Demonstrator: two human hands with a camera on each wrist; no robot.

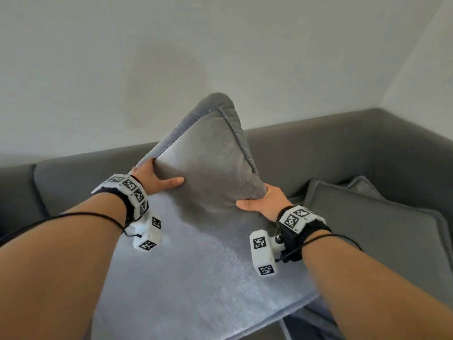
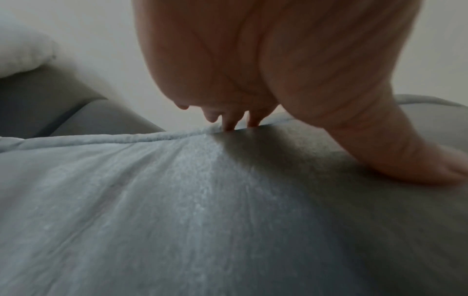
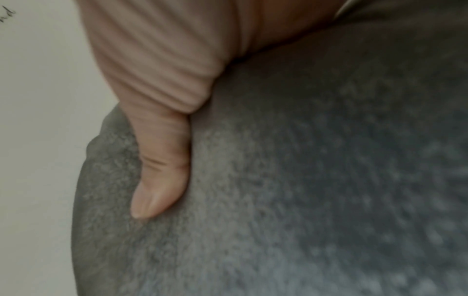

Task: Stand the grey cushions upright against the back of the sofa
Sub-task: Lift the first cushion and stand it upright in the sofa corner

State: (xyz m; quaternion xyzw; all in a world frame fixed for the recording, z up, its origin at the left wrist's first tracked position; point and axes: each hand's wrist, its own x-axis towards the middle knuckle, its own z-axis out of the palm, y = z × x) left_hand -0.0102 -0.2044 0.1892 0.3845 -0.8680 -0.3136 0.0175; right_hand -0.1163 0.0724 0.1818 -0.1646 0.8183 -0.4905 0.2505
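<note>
Both hands lifting a grey cushion (image 1: 208,163) toward the sofa back (image 1: 318,148)
Left hand (image 1: 152,177) and right hand (image 1: 264,202) each grip an edge, fingers curled round it; better to set the bottom edge down first, then lean it back; a second cushion (image 1: 367,222) lies right.

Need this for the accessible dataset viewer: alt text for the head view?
Both hands, left hand and right hand, grip a large grey velvet cushion above a dark grey fabric sofa. A second grey piped cushion lies at right against the backrest.
</note>
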